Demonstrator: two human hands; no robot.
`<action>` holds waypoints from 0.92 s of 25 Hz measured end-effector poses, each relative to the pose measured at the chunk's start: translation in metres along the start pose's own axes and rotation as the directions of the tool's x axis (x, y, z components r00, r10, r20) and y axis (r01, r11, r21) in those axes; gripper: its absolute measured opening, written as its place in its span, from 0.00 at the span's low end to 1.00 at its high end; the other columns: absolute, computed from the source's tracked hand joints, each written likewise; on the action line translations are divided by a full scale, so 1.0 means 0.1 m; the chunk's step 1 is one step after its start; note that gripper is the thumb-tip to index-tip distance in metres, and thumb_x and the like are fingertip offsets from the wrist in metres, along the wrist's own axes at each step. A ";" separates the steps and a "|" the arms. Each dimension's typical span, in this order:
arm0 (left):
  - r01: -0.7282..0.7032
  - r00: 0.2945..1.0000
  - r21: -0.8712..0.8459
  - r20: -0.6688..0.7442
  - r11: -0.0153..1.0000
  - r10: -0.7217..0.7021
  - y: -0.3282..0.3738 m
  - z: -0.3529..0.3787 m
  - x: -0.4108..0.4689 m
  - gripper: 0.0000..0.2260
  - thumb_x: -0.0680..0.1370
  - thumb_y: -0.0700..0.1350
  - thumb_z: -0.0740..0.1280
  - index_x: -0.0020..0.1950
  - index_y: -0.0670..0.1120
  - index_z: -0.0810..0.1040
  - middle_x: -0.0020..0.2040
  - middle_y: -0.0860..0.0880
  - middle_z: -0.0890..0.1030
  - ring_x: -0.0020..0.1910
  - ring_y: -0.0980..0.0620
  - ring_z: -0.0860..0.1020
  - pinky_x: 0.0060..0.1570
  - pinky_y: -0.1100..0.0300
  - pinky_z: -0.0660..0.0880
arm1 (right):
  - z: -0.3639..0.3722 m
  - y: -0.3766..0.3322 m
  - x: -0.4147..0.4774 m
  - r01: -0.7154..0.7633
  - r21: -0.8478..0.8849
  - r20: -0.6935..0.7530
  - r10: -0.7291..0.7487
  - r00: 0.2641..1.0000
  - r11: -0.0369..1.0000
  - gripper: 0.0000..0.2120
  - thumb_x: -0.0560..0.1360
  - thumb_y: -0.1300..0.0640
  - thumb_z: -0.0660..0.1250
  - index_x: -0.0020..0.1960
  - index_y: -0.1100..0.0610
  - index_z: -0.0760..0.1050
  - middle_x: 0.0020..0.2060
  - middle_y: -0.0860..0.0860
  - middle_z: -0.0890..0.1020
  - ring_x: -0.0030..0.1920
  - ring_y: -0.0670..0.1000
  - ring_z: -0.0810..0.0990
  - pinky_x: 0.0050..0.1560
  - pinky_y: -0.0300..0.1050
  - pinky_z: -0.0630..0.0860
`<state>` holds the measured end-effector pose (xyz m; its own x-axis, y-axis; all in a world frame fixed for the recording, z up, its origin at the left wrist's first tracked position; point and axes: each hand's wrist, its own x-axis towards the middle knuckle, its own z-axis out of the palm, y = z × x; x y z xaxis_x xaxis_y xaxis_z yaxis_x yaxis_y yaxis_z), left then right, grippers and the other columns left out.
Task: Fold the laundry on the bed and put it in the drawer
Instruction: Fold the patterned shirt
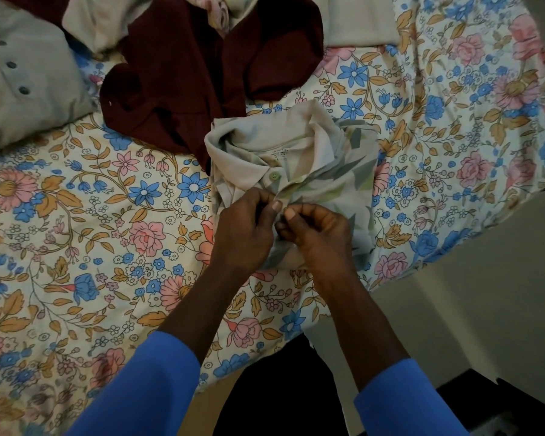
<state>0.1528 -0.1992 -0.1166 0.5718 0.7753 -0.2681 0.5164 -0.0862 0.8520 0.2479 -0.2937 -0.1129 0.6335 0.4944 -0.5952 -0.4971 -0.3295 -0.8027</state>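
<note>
Far L: grey buttoned shirt (19, 89), then a crumpled maroon garment (183, 83). Centre: L hand (246, 229) & R hand (317, 237) meet on the pale leaf-print collared shirt (328, 158). Each pinches its placket w/ thumb and fingertips, just below the green button (275, 176). Shirt lies on the floral bedsheet (76, 215), collar away from the person, long axis running fwd from the fingers. Both hands equally near.

Left hand (249, 229) and right hand (317, 234) pinch the leaf-print shirt (315, 158) placket.

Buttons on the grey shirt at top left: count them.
3 on the grey shirt: top button, middle button, bottom button. Folds may hide more.
</note>
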 end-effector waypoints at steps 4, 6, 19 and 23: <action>-0.013 0.999 0.107 -0.049 0.994 0.019 0.00 0.05 -0.02 0.06 0.85 0.50 0.63 0.51 0.50 0.75 0.38 0.53 0.80 0.35 0.50 0.82 0.36 0.44 0.81 | 0.04 -0.04 0.01 -0.006 -0.067 -0.004 0.005 1.000 0.998 0.04 0.80 0.63 0.70 0.52 0.59 0.84 0.42 0.57 0.88 0.43 0.53 0.87 0.50 0.48 0.85; 0.036 0.999 0.063 -0.009 0.997 -0.035 -0.01 0.02 0.03 0.06 0.85 0.49 0.65 0.51 0.48 0.78 0.38 0.53 0.81 0.34 0.53 0.82 0.36 0.47 0.83 | 0.04 -0.05 0.00 0.004 -0.112 0.010 -0.003 1.000 0.994 0.04 0.81 0.62 0.70 0.52 0.59 0.84 0.42 0.57 0.88 0.45 0.54 0.88 0.49 0.47 0.85; -0.067 0.973 0.094 -0.216 0.993 0.086 0.10 0.01 0.22 0.10 0.83 0.46 0.68 0.64 0.51 0.82 0.52 0.53 0.85 0.50 0.55 0.82 0.52 0.53 0.80 | 0.44 -0.54 0.14 -0.031 -0.583 -0.307 -0.184 0.934 0.812 0.23 0.73 0.30 0.67 0.43 0.50 0.80 0.38 0.45 0.83 0.41 0.48 0.82 0.43 0.45 0.76; -0.058 0.974 0.323 -0.190 0.945 0.124 0.16 -0.03 0.34 0.10 0.79 0.47 0.71 0.60 0.49 0.84 0.51 0.51 0.85 0.50 0.51 0.81 0.55 0.55 0.76 | 0.36 -0.45 0.30 -0.027 -0.426 -0.286 -0.106 0.952 0.904 0.08 0.76 0.51 0.72 0.39 0.51 0.82 0.35 0.48 0.84 0.40 0.51 0.85 0.42 0.46 0.78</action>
<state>0.1782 -0.1722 -0.1107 0.5000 0.8632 -0.0697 0.6605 -0.3280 0.6754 0.2679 -0.2348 -0.0938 0.8255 0.2761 -0.4922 -0.2138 -0.6542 -0.7255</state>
